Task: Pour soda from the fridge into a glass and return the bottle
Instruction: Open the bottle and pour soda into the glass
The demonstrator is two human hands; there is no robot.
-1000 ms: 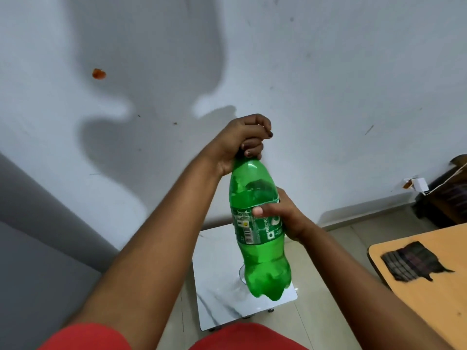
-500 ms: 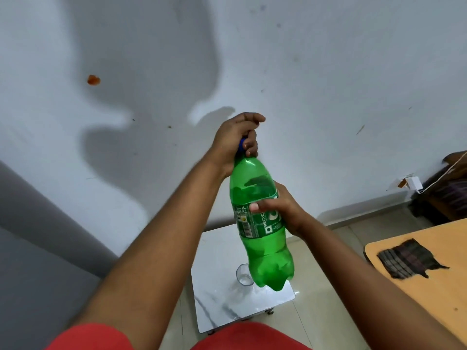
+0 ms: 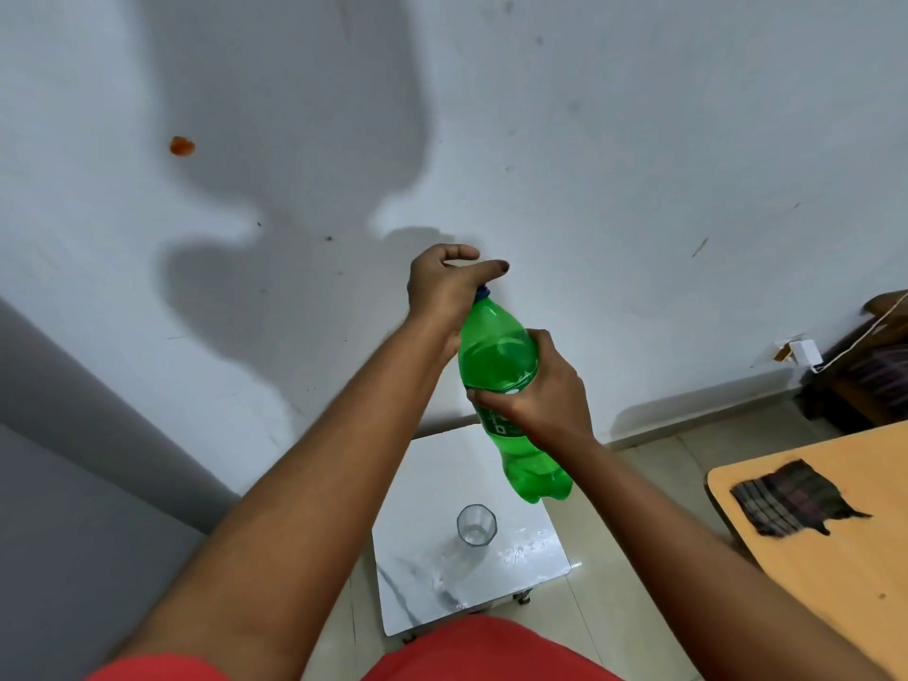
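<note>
A green soda bottle (image 3: 496,356) hangs in the air above the small table, tilted with its blue cap (image 3: 483,291) up and to the left. My right hand (image 3: 545,395) is wrapped around its middle, over the label. My left hand (image 3: 444,282) sits on the cap with the fingers curled around it and the index finger stretched out. An empty clear glass (image 3: 475,525) stands upright on the white marble-look table (image 3: 535,548), below and slightly left of the bottle's base.
A white wall stands close behind the table. A wooden table (image 3: 835,572) with a dark checked cloth (image 3: 793,498) is at the right. A grey surface (image 3: 59,484) fills the left side. A charger and cable (image 3: 806,353) lie by the wall at right.
The bottle has risen and shifted right, uncovering the glass. My left hand has turned on the cap and its index finger now points out. My right hand grips higher on the bottle.
</note>
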